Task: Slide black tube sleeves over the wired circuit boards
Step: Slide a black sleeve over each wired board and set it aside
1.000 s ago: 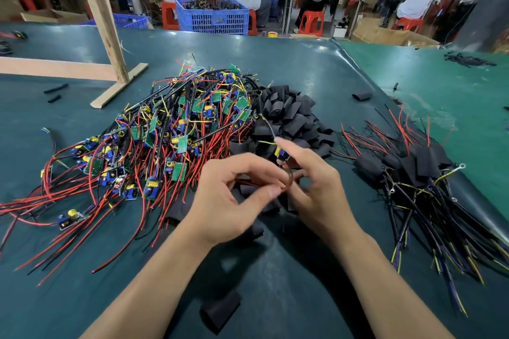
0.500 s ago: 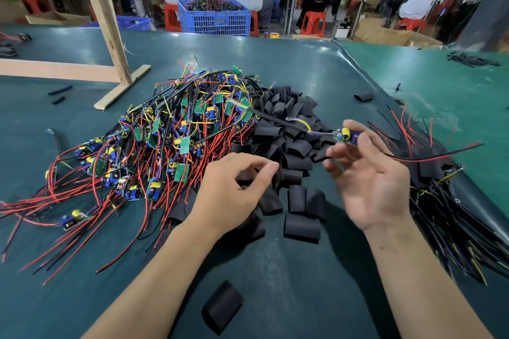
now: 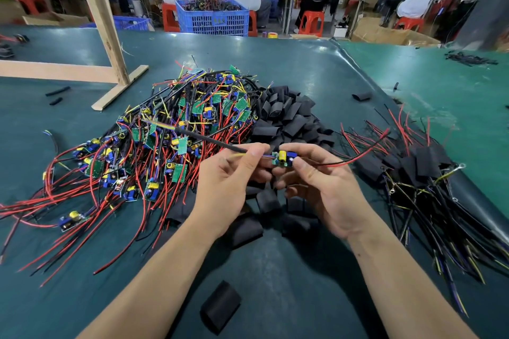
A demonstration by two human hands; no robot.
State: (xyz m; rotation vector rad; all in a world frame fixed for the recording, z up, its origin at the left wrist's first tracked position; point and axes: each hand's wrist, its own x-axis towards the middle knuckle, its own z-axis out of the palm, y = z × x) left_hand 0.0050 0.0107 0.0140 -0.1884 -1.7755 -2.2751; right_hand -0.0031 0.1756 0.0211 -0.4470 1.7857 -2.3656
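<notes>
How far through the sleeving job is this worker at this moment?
Done: a sleeved pile lies at the right. In hand: the left hand and right hand hold one bare circuit board by its wires, no sleeve on it yet. Left: a big heap of unsleeved boards and loose black sleeves.

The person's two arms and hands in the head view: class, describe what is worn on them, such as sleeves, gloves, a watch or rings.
Nothing is worn that shows. The left hand and the right hand are bare, with no gloves. No ring, watch or wristband shows. Both forearms are uncovered from the wrists down to the bottom edge of the picture, so no sleeve comes into view. The fingernails are short and unpainted.
</notes>
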